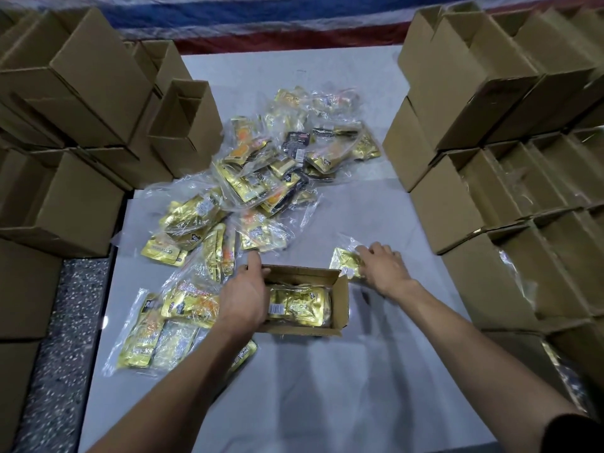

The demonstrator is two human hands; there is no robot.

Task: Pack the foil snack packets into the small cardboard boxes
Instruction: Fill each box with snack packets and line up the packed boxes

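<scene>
Left hand (243,297) grips the open cardboard box (341,302) at its left end; right hand (382,268) clutches a foil packet (344,263) just beside it.

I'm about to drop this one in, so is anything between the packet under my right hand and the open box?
Only the upright right end flap of the box stands between the packet your right hand grips and the opening, so lift over it. The left hand grips the box at its left end, off that path.

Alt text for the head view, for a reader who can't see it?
Left hand grips an open box holding gold packets; right hand touches a bagged packet beside it. More packets and stacked boxes surround them.
</scene>
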